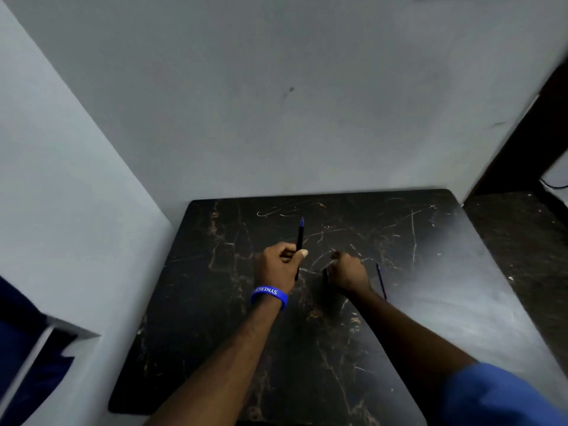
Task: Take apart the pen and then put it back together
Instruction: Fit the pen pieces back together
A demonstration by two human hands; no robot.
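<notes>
My left hand [278, 261] grips a black pen barrel [299, 238] with a blue end, which points away from me over the dark marble table [215, 302]. My right hand [349, 272] is curled just to the right of it, low over the table, fingers closed around a small dark piece [325, 275] that I cannot make out. A thin blue refill [381, 281] lies on the table just right of my right wrist.
Grey walls close in behind the table and on its left side. The table's right part is washed by light glare. A dark floor and a dark door frame [528, 139] lie to the right. I wear a blue wristband [270, 296] on the left wrist.
</notes>
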